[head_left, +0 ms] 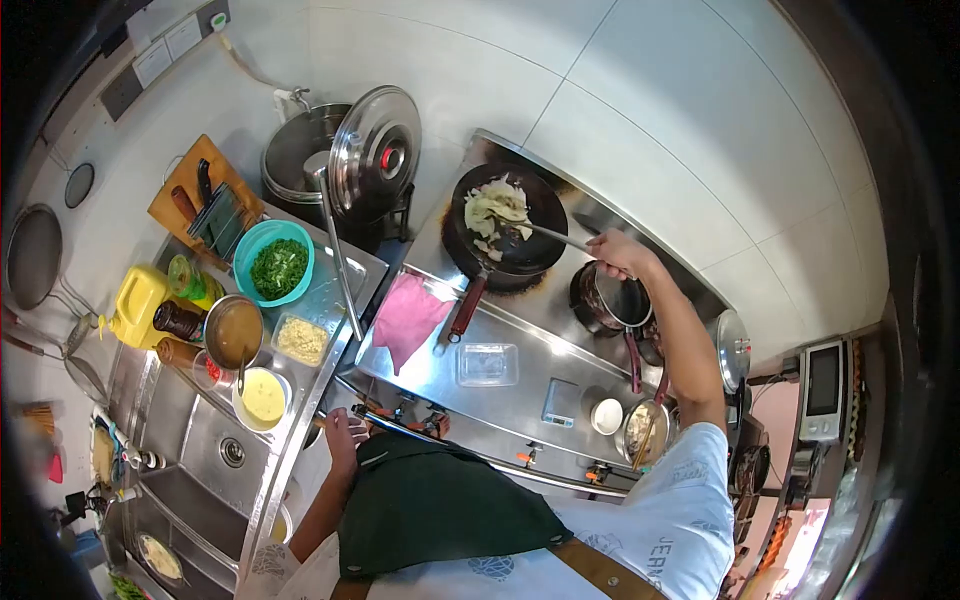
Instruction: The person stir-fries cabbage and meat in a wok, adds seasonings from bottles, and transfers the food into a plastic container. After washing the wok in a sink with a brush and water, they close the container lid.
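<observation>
My right hand point(620, 254) is closed round the long metal handle of a spatula point(562, 237), whose far end reaches into a dark wok point(535, 255) on the stove. Pale sliced vegetables point(497, 205) lie in the wok, and they partly hide the spatula's head. The wok's wooden handle point(468, 308) points toward me, over the steel counter. Down by the counter's edge, left of my dark green apron point(440, 505), is my left hand point(345, 430). Its fingers are loosely apart, with nothing seen in them.
A black saucepan point(625, 298) stands right of the wok. Nearer me are a pink cloth point(408, 318), a clear plastic tray point(487, 365), a scale point(561, 402) and a small white bowl point(606, 416). Leftward are a turquoise bowl of chopped greens point(279, 268), a lidded stockpot point(300, 150) and a sink point(215, 490).
</observation>
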Available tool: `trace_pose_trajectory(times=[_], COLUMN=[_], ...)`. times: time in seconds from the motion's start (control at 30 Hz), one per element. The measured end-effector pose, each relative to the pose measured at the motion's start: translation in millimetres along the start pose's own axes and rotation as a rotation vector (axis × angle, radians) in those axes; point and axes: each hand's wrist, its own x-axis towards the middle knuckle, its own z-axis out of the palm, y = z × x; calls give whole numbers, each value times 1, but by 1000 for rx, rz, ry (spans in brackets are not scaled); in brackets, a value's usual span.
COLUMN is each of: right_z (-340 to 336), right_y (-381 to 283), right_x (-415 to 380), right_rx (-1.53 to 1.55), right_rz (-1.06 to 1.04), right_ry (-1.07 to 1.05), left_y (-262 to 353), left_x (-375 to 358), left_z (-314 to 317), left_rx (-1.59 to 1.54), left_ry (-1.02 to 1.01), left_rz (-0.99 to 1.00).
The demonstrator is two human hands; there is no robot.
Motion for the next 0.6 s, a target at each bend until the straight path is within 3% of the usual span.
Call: trace_pose_trajectory(times=[0.07, 0.2, 0.33, 0.47, 0.6], right_z=[-5, -46, -22, 14, -1], right_y=[-8, -9, -12, -2, -21], right_x=[-9, -1, 17, 32, -5], right_rx=[-127, -449, -367, 10, -91], right_rz=[-12, 100, 138, 56, 53], right_ry=[60, -225, -304, -143, 14], left_y=[-9, -8, 7, 2, -6], left_x=[11, 20, 4, 9, 17], left_z=[-5, -3, 12, 14, 11], left_rx=[15, -6, -32, -33, 21], left_ry=[-32, -65, -44, -53, -87], left_rz=[5, 39, 33, 22, 45])
